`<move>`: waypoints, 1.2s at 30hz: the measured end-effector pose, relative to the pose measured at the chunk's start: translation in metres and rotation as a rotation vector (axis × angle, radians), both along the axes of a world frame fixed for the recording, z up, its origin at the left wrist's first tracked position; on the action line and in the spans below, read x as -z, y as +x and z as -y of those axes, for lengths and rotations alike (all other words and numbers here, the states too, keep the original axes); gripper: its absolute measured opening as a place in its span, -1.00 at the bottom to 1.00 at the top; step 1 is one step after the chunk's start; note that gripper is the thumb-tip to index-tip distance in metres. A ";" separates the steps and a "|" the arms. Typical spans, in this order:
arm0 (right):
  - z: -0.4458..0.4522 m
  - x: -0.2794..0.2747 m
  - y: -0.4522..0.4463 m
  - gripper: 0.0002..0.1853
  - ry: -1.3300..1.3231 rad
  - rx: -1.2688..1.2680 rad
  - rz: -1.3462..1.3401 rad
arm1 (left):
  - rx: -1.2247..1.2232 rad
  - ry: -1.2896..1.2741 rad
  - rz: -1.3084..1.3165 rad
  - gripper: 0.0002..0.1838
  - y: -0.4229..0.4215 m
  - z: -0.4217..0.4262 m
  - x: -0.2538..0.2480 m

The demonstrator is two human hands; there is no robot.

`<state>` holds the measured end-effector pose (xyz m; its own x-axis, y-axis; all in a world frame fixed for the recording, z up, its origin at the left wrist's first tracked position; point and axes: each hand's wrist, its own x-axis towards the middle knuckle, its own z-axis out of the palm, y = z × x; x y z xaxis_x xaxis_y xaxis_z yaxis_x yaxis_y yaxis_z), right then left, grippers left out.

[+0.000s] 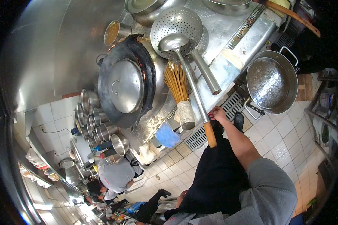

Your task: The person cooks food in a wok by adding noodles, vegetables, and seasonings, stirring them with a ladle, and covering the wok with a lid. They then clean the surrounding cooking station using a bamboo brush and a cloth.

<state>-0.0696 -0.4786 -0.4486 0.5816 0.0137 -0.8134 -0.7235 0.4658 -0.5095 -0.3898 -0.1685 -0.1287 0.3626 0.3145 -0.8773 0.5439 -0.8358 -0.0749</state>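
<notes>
1. My right hand (218,114) is at the table's (219,33) edge, fingers bent inward; I cannot tell whether they grip anything. My left hand (182,198) is low by my body, too hidden to read.
2. The ladle (173,42) lies with its bowl in the strainer (169,22), which probably keeps it from sliding. Its long steel shaft ends in smooth, rounded wood overhanging the edge, just beside my right hand in this view, presumably for easy reach.
3. The brush (185,112) lies alongside, its stiff, straw-coloured splints bound in pale wrapping, the grip likewise pointing my way.
4. The domed lid (125,90) sits inside the blackened wok (110,108), likely to hold heat in; orange glows by the rim. Its dull, brushed metal contrasts with the wok's sooty curve.
</notes>
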 end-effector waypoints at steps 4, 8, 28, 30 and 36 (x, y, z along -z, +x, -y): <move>0.000 -0.007 0.000 -0.81 -0.044 -0.002 -0.002 | -0.007 0.000 0.000 -0.36 0.000 0.002 0.001; -0.002 0.001 -0.001 -0.76 -0.043 -0.023 0.022 | -0.014 0.002 0.002 -0.36 0.002 0.004 0.003; -0.002 0.006 -0.004 -0.82 -0.020 -0.042 0.077 | -0.034 -0.002 0.013 -0.35 0.008 0.007 0.014; -0.002 0.002 -0.003 -0.82 -0.029 -0.030 0.056 | -0.036 -0.006 0.018 -0.35 0.007 0.007 0.014; -0.001 0.000 -0.002 -0.82 -0.038 -0.045 0.050 | -0.043 -0.016 0.029 -0.35 0.001 0.004 0.012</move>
<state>-0.0714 -0.4771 -0.4483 0.6208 0.0106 -0.7839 -0.7166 0.4133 -0.5619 -0.3887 -0.1726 -0.1407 0.3747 0.3164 -0.8715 0.5808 -0.8128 -0.0453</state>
